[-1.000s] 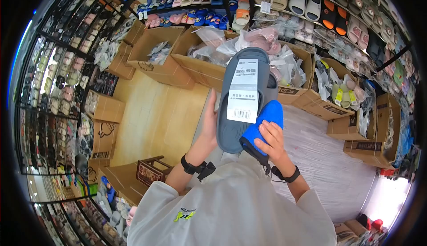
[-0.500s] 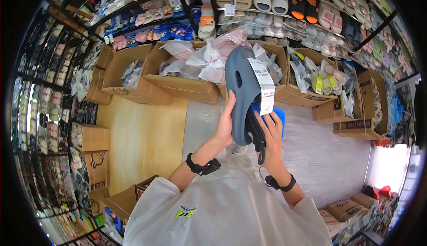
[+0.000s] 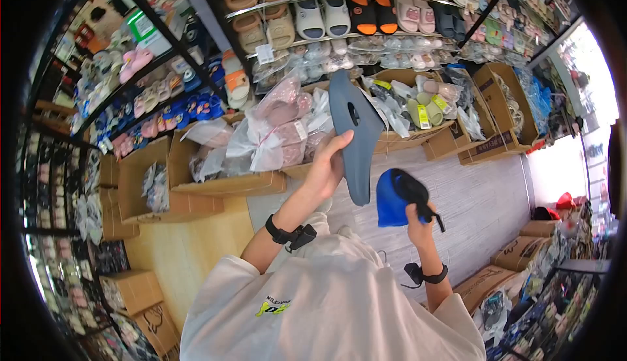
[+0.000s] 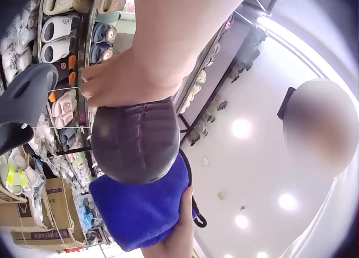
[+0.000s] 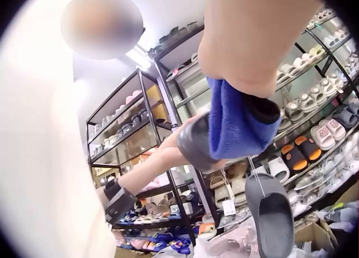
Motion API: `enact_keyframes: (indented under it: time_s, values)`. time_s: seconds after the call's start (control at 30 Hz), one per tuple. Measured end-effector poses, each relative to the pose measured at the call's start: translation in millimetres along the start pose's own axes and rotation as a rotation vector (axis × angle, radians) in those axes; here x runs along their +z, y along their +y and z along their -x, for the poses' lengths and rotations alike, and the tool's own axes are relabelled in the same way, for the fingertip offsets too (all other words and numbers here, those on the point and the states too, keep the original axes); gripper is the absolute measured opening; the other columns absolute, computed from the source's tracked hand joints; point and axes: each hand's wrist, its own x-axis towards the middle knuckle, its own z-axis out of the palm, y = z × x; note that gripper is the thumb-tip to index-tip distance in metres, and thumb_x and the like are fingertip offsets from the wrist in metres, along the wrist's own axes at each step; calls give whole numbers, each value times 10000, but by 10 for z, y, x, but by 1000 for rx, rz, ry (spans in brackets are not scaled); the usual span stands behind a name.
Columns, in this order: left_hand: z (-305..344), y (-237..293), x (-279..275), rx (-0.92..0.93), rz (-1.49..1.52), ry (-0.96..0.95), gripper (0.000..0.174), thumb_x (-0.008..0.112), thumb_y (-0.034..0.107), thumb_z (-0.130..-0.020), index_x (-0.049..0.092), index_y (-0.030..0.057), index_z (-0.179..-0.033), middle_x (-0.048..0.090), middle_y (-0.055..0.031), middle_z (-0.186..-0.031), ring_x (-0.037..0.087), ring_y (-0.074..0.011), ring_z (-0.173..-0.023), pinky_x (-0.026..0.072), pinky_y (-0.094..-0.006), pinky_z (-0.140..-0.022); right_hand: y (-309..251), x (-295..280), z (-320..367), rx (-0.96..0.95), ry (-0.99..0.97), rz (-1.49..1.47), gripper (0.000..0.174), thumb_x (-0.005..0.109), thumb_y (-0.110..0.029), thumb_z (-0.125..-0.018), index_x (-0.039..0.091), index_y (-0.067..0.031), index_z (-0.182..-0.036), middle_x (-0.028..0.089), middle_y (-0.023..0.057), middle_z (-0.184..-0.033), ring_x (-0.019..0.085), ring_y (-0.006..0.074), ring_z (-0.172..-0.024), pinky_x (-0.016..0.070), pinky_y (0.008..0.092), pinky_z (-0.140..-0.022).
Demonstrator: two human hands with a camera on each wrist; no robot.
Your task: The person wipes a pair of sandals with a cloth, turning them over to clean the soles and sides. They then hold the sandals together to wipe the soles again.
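Observation:
My left hand (image 3: 326, 168) grips a dark grey slide slipper (image 3: 356, 155), stood on edge, thumb on its strap side. The ridged end of that slipper (image 4: 134, 140) fills the middle of the left wrist view. A matching grey slipper (image 5: 269, 216) hangs nearby, with thin string above it in the right wrist view. My right hand (image 3: 421, 227) holds a blue plush mitt (image 3: 390, 201) with black trim and a dangling loop, a little to the right of the slipper. In the left wrist view the mitt overlaps the slipper's end.
Cardboard boxes of bagged slippers stand ahead, one box (image 3: 248, 183) near my left hand and another (image 3: 411, 140) behind the slipper. Shelves (image 3: 398, 34) of slippers rise beyond them. More cartons (image 3: 516, 253) lie at the right, above the grey plank floor (image 3: 339, 224).
The grey slipper has turned from sole-up-front with its white label showing to edge-on. My right hand has drawn the blue mitt away to the right. The head view has swung right.

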Motion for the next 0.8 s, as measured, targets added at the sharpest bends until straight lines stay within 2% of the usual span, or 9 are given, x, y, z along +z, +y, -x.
enact_keyframes:
  time_s: [0.1, 0.13, 0.2, 0.3, 0.37, 0.5, 0.63, 0.67, 0.8]
  values:
    - [-395, -61, -87, 55, -101, -62, 763, 775, 225, -891, 346, 1, -1481, 529, -102, -1370, 539, -205, -1247, 425, -351, -1085, -156, 74, -302, 184, 309, 147, 297, 627, -163, -1021, 657, 66, -1208, 720, 98, -1072, 639, 158, -1027, 473, 307, -926]
    - [-437, -25, -37, 4, -99, -49, 903, 812, 144, -848, 227, 5, -1521, 495, -110, -1397, 520, -205, -1270, 414, -362, -1103, -243, 165, -456, 58, 364, 124, 287, 619, -140, -1022, 651, 63, -1223, 707, 119, -1116, 633, 165, -1041, 464, 305, -936]
    - [-566, -89, 4, -13, -175, -56, 929, 821, 140, -838, 204, 7, -1520, 503, -115, -1381, 515, -207, -1281, 414, -363, -1103, -346, 261, -627, 33, 389, 204, 316, 672, -113, -973, 655, 38, -1251, 673, 162, -1267, 632, 238, -1148, 464, 351, -998]
    - [-745, -197, 38, -57, -183, -100, 926, 822, 114, -839, 198, 25, -1518, 505, -104, -1342, 522, -203, -1263, 412, -359, -1099, -541, 396, -813, -191, 351, 346, 431, 734, -82, -860, 668, -4, -1278, 612, 180, -1391, 578, 333, -1277, 447, 424, -1065]
    - [-882, -258, 84, -99, -68, -149, 899, 807, 119, -861, 217, 51, -1535, 490, -73, -1309, 511, -190, -1251, 391, -350, -1108, -431, 334, -735, -314, 203, 700, 529, 745, -84, -759, 684, -47, -1284, 590, 163, -1430, 523, 386, -1337, 427, 480, -1097]
    - [-1137, -273, 226, -116, -95, -149, 855, 808, 61, -848, 236, 12, -1481, 530, -112, -1306, 560, -186, -1202, 448, -346, -1070, -423, 306, -574, -403, 4, 977, 439, 592, -129, -865, 685, -141, -1295, 589, 89, -1436, 543, 300, -1323, 464, 452, -1065]
    - [-1398, -468, 281, -242, 21, -156, 787, 782, 111, -889, 270, 19, -1479, 552, -104, -1265, 569, -179, -1175, 460, -329, -1037, -309, 197, -411, -417, -23, 1078, 447, 626, -142, -872, 672, -204, -1313, 595, 46, -1434, 544, 236, -1327, 447, 393, -1093]
    - [-1439, -507, 304, -249, 19, -199, 639, 735, 196, -939, 372, 32, -1438, 583, -90, -1238, 573, -172, -1172, 457, -331, -1033, -248, 153, -380, -440, 7, 1069, 435, 625, -140, -876, 677, -204, -1303, 597, 50, -1432, 546, 240, -1325, 446, 399, -1094]
    - [-1494, -656, 561, -328, 34, -112, 553, 621, 430, -995, 522, 45, -1380, 635, -92, -1312, 631, -215, -1159, 496, -391, -1025, 24, -42, -309, -466, 130, 898, 385, 632, -139, -885, 699, -193, -1260, 611, 79, -1414, 560, 267, -1316, 447, 432, -1093]
